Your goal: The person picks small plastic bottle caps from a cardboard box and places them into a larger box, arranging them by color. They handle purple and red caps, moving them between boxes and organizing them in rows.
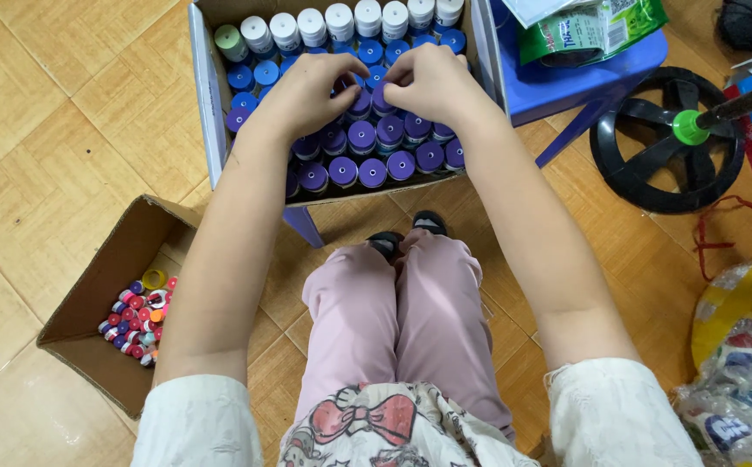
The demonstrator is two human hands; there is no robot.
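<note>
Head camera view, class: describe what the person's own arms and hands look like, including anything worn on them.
Both forearms are bare from the upper arm down. Each arm ends at a short, loose white sleeve with a slightly frilled edge; the other sleeve matches it. The left hand and right hand are bare: no gloves, rings, watch or bracelets show. Nails are hidden from this angle.

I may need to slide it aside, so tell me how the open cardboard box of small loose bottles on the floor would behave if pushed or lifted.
The cardboard box is probably light: the small bottles cover only part of its bottom. They lie loose, so they would likely roll and pile toward one side if it tips. Its open flaps look thin and may bend if gripped there.
</note>
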